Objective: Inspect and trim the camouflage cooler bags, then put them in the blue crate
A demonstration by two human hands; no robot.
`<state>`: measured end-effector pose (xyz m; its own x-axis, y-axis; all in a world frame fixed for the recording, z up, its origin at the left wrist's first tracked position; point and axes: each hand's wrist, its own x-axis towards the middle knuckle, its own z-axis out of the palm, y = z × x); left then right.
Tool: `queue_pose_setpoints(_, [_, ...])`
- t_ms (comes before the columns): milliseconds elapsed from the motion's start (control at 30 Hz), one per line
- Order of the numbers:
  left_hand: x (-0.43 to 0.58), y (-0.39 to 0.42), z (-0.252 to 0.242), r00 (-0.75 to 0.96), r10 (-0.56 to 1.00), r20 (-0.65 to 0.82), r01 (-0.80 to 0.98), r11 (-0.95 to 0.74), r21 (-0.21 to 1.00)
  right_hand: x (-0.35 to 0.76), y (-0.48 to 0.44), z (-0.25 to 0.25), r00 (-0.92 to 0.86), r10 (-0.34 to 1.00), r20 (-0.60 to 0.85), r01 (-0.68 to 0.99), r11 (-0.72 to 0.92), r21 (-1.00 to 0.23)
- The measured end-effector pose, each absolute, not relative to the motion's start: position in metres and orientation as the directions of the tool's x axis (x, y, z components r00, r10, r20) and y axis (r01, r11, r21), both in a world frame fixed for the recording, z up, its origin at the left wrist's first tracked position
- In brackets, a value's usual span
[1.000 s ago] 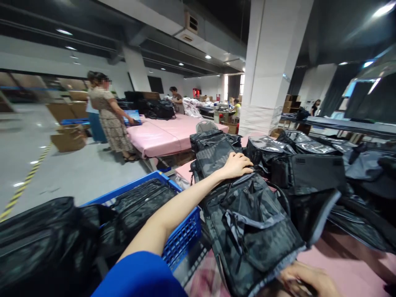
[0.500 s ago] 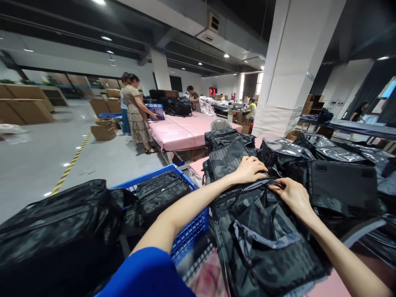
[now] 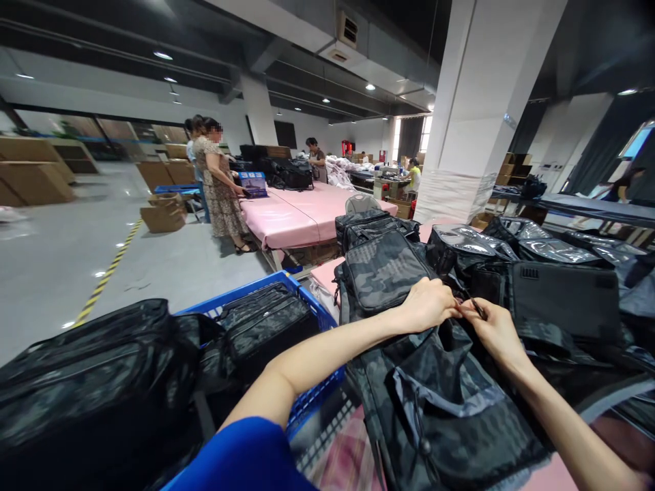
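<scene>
A dark camouflage backpack (image 3: 486, 436) lies in front of me with its grey-edged front pocket gaping. Over its upper end my left hand (image 3: 432, 303) is closed, fingertips pinched together on something small at the bag's edge, likely a bit of its trim. My right hand (image 3: 494, 331) meets those fingertips from the right, closed around a slim black tool (image 3: 479, 309). The tool's kind is hard to make out, as the fingers cover most of it. Just beyond my left hand is a camouflage bag panel (image 3: 386, 269).
A blue crate (image 3: 327, 320) with camouflage bags stands at my left, beside a large black bag (image 3: 92, 382). More bags with shiny clear covers (image 3: 471, 242) lie to the right. Several people work around a pink table (image 3: 301, 211); a white pillar (image 3: 475, 116) rises behind.
My left hand has gone from lying on the bag with fingers spread to a pinch, moving right to meet my right hand. The tool in my right hand now points up more.
</scene>
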<state>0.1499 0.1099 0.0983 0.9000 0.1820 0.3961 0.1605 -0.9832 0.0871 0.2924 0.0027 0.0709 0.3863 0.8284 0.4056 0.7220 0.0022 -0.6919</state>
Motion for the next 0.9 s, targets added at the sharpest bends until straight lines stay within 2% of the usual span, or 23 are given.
queue_pose_setpoints(133, [0.137,0.092,0.098,0.921,0.204,0.331,0.143,-0.97,0.198,0.291,-0.006,0.071,0.383,0.831,0.403,0.732,-0.007,-0.682])
queue_pose_setpoints(200, [0.126,0.086,0.094,0.907,0.242,0.344,0.159,-0.955,0.252,0.295,-0.014,0.068,0.395,0.826,0.401,0.743,-0.03,-0.669])
queue_pose_setpoints(333, [0.11,0.077,0.08,0.794,0.399,0.459,0.203,-0.885,0.419,0.304,-0.034,0.058,0.378,0.814,0.441,0.85,-0.117,-0.513])
queue_pose_setpoints(467, [0.11,0.075,0.068,0.707,0.473,0.526,0.141,-0.822,0.551,0.305,-0.048,0.052,0.231,0.832,0.505,0.919,-0.015,-0.395])
queue_pose_setpoints(633, [0.113,0.075,0.066,0.684,0.477,0.551,0.117,-0.818,0.563,0.301,-0.045,0.056,0.098,0.815,0.571,0.934,0.123,-0.336])
queue_pose_setpoints(900, [0.112,0.076,0.067,0.701,0.462,0.544,0.134,-0.834,0.535,0.3,-0.036,0.056,0.111,0.823,0.557,0.92,0.126,-0.37])
